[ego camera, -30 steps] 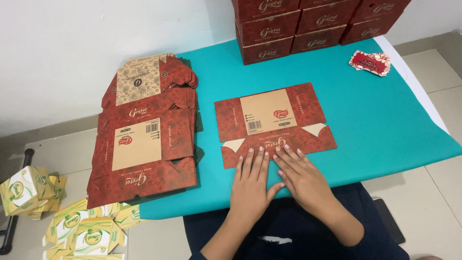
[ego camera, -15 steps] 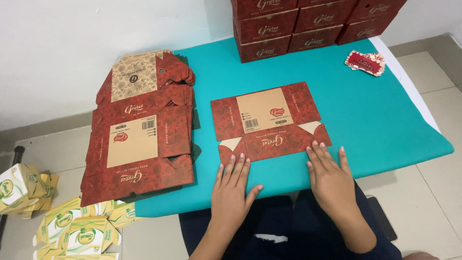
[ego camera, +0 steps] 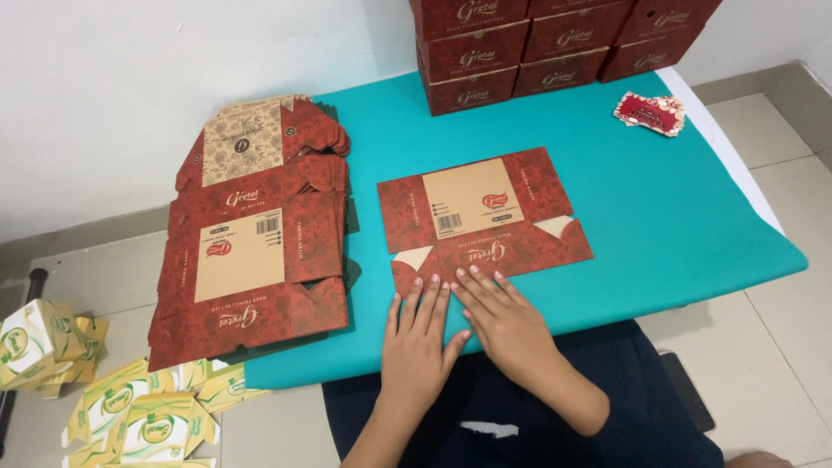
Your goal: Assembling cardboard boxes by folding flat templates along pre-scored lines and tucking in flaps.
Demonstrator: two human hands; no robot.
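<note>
A flat, unfolded dark red carton blank (ego camera: 485, 221) with a tan panel lies on the teal table (ego camera: 676, 217). My left hand (ego camera: 420, 334) and my right hand (ego camera: 503, 321) lie flat side by side, fingers spread. Their fingertips press on the blank's near edge, left of its middle. Neither hand grips anything. A pile of the same red flat blanks (ego camera: 251, 251) sits at the table's left end, close to my left hand.
Several assembled red boxes (ego camera: 555, 43) are stacked at the table's far edge against the white wall. A small red packet (ego camera: 650, 113) lies at the far right. Yellow-and-white cartons (ego camera: 104, 390) are scattered on the tiled floor at left.
My hands were together a second ago, slid apart along the blank's near edge, and are together again now on its left part. The blank has barely shifted.
</note>
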